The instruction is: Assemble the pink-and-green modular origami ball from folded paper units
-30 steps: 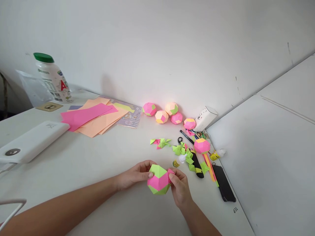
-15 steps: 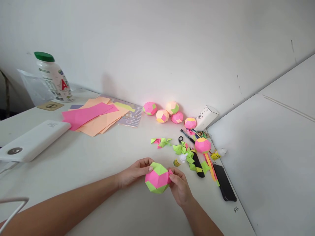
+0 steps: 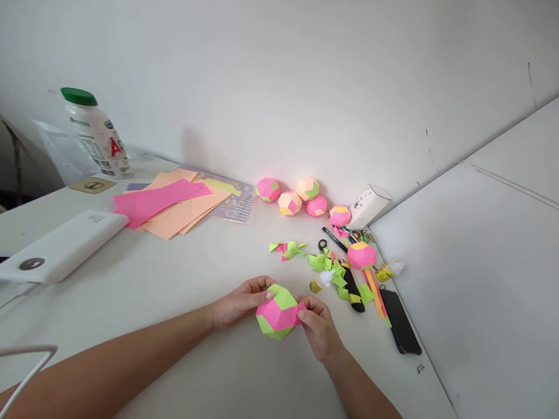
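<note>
A faceted pink and green paper ball [image 3: 278,317] is held above the table, near the front. My left hand [image 3: 244,301] grips its upper left side, with the thumb on a green face and the other fingers behind. My right hand [image 3: 319,326] pinches a small pink paper piece [image 3: 301,311] at the ball's right edge; whether that piece is joined to the ball I cannot tell. Just beyond my right hand lies a small glue bottle [image 3: 322,281] with a white nozzle. Folded green paper pieces [image 3: 321,262] are scattered behind it.
Several finished paper balls [image 3: 290,203] line the wall. To the right are a cutter knife [image 3: 351,289], a black phone [image 3: 400,320], another glue bottle [image 3: 390,270] and a pen [image 3: 335,238]. Paper sheets [image 3: 174,206], a white power bank [image 3: 65,247] and a bottle [image 3: 98,137] stand left.
The ball has turned and tilted slightly in my hands, shifting a little left. Both hands keep their grip. The whole view has shifted slightly.
</note>
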`<control>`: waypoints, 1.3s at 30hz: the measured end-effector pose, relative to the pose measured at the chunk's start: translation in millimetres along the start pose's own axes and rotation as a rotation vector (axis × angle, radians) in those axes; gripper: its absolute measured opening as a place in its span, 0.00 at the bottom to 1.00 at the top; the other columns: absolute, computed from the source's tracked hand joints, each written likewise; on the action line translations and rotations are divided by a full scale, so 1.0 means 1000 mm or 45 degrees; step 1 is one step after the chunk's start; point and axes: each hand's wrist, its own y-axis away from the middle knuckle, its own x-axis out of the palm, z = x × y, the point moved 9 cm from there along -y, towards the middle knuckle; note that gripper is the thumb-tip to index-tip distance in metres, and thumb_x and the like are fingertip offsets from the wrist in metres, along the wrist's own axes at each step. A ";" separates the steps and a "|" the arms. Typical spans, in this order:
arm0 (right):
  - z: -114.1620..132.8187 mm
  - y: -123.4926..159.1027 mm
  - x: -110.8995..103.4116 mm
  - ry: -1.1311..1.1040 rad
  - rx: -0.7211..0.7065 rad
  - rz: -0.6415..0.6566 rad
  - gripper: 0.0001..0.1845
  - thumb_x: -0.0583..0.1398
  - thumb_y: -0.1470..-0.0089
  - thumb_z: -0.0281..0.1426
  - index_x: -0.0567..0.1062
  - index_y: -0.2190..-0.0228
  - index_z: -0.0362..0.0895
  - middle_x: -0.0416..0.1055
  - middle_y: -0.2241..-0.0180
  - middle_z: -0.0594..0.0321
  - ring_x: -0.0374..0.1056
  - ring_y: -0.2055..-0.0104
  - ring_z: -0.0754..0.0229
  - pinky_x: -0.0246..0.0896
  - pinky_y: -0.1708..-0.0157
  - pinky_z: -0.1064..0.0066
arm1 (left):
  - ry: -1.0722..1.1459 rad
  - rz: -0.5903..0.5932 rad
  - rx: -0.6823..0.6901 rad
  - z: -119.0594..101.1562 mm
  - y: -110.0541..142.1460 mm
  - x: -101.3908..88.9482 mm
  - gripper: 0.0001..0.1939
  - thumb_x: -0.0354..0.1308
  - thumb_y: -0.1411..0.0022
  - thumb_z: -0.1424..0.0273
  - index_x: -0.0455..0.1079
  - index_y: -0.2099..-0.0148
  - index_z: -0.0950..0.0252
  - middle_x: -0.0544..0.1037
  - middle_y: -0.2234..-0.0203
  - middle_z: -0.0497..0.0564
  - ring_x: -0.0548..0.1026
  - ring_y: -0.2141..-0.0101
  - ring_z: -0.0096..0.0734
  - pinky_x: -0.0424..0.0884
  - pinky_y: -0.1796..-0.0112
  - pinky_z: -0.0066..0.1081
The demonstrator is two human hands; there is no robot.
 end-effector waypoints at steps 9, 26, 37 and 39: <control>-0.005 0.001 -0.008 0.124 0.075 -0.041 0.13 0.65 0.60 0.36 0.69 0.83 0.42 0.58 0.83 0.69 0.50 0.77 0.66 0.48 0.75 0.72 | -0.105 0.060 0.077 -0.009 0.002 0.006 0.19 0.64 0.48 0.64 0.67 0.55 0.61 0.71 0.61 0.51 0.69 0.62 0.33 0.65 0.60 0.33; -0.016 0.005 0.001 0.458 0.157 0.096 0.20 0.64 0.54 0.45 0.69 0.81 0.41 0.59 0.81 0.68 0.52 0.77 0.66 0.47 0.78 0.73 | -0.428 0.253 -0.095 0.003 0.008 0.022 0.08 0.67 0.53 0.66 0.72 0.75 0.63 0.68 0.67 0.48 0.68 0.67 0.31 0.67 0.67 0.29; -0.014 0.008 0.010 0.494 0.157 0.158 0.22 0.63 0.53 0.44 0.64 0.84 0.43 0.52 0.83 0.71 0.47 0.79 0.68 0.42 0.80 0.72 | -0.398 0.255 -0.111 0.007 0.007 0.018 0.03 0.65 0.53 0.71 0.73 0.75 0.63 0.69 0.66 0.47 0.68 0.68 0.30 0.66 0.68 0.29; -0.013 0.009 0.012 0.487 0.159 0.171 0.21 0.63 0.53 0.43 0.64 0.84 0.43 0.53 0.83 0.70 0.47 0.79 0.67 0.42 0.80 0.72 | -0.396 0.255 -0.114 0.007 0.007 0.018 0.04 0.65 0.54 0.72 0.72 0.76 0.64 0.68 0.66 0.47 0.68 0.68 0.30 0.66 0.68 0.29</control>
